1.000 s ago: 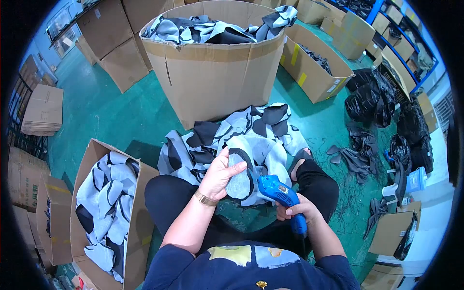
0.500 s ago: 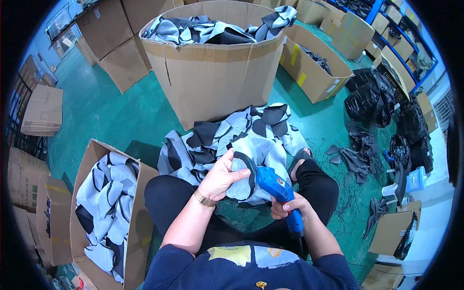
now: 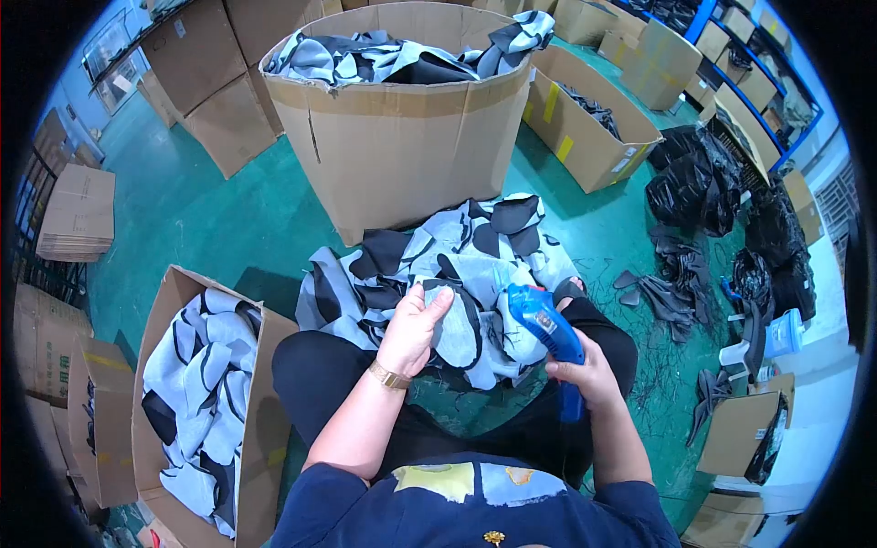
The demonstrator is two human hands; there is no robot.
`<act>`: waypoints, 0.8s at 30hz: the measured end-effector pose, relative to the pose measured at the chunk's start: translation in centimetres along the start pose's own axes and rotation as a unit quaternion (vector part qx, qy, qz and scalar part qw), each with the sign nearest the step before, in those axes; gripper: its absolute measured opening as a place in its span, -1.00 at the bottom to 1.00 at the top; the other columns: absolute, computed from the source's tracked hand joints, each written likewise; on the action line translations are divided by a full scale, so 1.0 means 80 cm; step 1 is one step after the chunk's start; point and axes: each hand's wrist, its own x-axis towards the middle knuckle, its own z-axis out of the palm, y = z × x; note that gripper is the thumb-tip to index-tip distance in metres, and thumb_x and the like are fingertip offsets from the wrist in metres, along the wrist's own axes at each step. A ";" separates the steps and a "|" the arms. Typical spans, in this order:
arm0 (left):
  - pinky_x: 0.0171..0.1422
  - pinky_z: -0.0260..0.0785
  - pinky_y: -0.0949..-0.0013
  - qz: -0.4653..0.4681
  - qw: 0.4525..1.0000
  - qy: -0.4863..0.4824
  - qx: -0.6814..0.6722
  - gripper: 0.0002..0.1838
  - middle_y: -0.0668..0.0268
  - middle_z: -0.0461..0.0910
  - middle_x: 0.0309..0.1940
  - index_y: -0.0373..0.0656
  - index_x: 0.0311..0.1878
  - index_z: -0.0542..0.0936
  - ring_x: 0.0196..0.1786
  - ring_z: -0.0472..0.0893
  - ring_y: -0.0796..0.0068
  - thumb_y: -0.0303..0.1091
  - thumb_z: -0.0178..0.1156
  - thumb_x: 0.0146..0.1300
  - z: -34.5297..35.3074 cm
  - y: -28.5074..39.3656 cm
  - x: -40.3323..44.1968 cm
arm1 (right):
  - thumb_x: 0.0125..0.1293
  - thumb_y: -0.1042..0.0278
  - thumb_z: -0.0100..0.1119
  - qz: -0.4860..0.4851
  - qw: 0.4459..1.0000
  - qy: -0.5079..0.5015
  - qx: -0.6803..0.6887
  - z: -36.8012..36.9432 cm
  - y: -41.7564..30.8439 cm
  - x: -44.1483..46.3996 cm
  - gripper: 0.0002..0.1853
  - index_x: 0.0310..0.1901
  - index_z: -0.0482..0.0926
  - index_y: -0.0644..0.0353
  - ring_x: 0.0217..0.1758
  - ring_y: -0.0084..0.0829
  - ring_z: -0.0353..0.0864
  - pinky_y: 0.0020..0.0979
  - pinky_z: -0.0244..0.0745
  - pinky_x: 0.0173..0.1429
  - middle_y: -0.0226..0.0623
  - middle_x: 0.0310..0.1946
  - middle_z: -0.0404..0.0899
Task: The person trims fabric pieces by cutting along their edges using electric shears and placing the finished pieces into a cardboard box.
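My left hand (image 3: 408, 336), with a gold-coloured watch at the wrist, pinches the edge of a grey fabric piece (image 3: 454, 333) with black edging. That piece rests against a heap of grey and black fabric (image 3: 402, 258) on the floor between my legs. Wrapped around the handle of a blue electric hand tool (image 3: 551, 327) is my right hand (image 3: 585, 370). The tool's head points up and left, just right of the fabric and apart from the held piece. Its working tip is too small to make out.
A large carton (image 3: 402, 151) full of similar fabric stands ahead. An open carton (image 3: 265, 429) of fabric is at my left. Another long carton (image 3: 598, 151), black plastic bags (image 3: 699, 183) and dark scraps (image 3: 676, 297) lie to the right. Dark trimmings litter the green floor.
My right hand has moved the blue tool right, away from the fabric edge. The fabric piece has dropped lower beneath my left hand, which still pinches it.
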 end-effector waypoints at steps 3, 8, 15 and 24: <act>0.04 0.48 0.39 0.019 1.000 -0.011 -0.018 -0.75 0.34 0.61 -0.10 -0.20 0.06 0.46 -0.09 0.61 0.53 -0.39 0.15 0.35 -0.010 -0.002 0.004 | -0.05 0.39 0.42 -0.006 0.998 -0.007 -0.058 0.003 0.005 -0.016 -0.50 -0.02 0.49 0.27 -0.28 -0.59 0.49 -0.51 0.38 -0.14 -0.41 -0.31 0.54; -0.01 0.53 0.37 0.026 0.999 -0.022 -0.023 -0.75 0.32 0.63 -0.16 -0.22 0.01 0.49 -0.14 0.64 0.49 -0.52 0.21 0.26 -0.009 0.003 0.000 | -0.06 0.37 0.38 -0.040 0.975 -0.036 -0.213 0.010 0.013 -0.028 -0.49 -0.01 0.49 0.29 -0.29 -0.49 0.55 -0.41 0.46 -0.14 -0.28 -0.32 0.57; -0.02 0.54 0.37 0.016 0.999 -0.018 -0.043 -0.71 0.31 0.64 -0.17 -0.23 0.00 0.49 -0.16 0.65 0.49 -0.55 0.24 0.22 -0.008 0.007 -0.004 | -0.09 0.44 0.35 -0.030 0.975 -0.031 -0.219 0.017 0.011 -0.030 -0.50 -0.03 0.50 0.29 -0.26 -0.56 0.51 -0.47 0.43 -0.12 -0.35 -0.30 0.55; -0.02 0.52 0.42 0.042 0.999 -0.012 0.031 -0.71 0.31 0.64 -0.16 -0.24 0.00 0.48 -0.16 0.64 0.54 -0.57 0.23 0.22 -0.004 0.001 -0.011 | -0.07 0.34 0.35 -0.073 0.959 -0.013 -0.274 0.019 0.004 -0.025 -0.49 -0.03 0.49 0.30 -0.35 -0.39 0.61 -0.36 0.49 -0.18 -0.17 -0.40 0.59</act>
